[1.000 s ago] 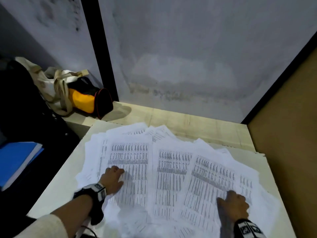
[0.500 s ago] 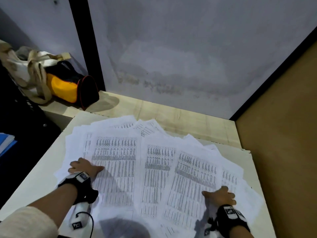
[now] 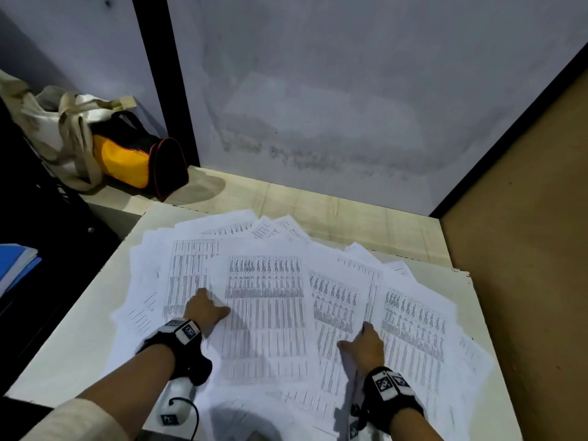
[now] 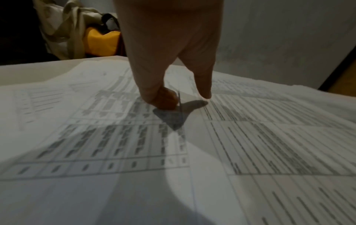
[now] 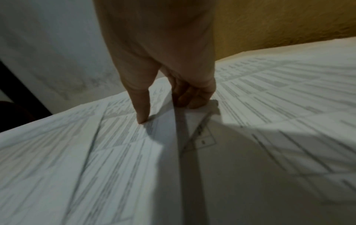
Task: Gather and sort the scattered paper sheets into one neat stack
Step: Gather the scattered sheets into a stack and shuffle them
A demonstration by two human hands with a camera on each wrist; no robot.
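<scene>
White paper sheets (image 3: pixel 267 300) printed with tables lie fanned and overlapping across the pale table (image 3: pixel 73 338). My left hand (image 3: pixel 206 308) is at the left edge of the middle sheet. In the left wrist view the left hand (image 4: pixel 185 97) has its thumb on top and its curled fingers (image 4: pixel 163 99) under a lifted paper edge. My right hand (image 3: pixel 362 343) sits between the middle and right sheets. There its thumb (image 5: pixel 142 117) presses one sheet while the curled fingers (image 5: pixel 192 99) hold a raised edge.
A yellow and black bag (image 3: pixel 127 157) and a cloth tote lie at the back left. A blue folder (image 3: pixel 16 268) sits low on the left. A grey wall stands behind a wooden ledge (image 3: pixel 318 211). A brown panel (image 3: pixel 525 249) closes the right side.
Both hands have moved inward from the outer sides of the spread. The sheets have slid toward the centre and overlap more.
</scene>
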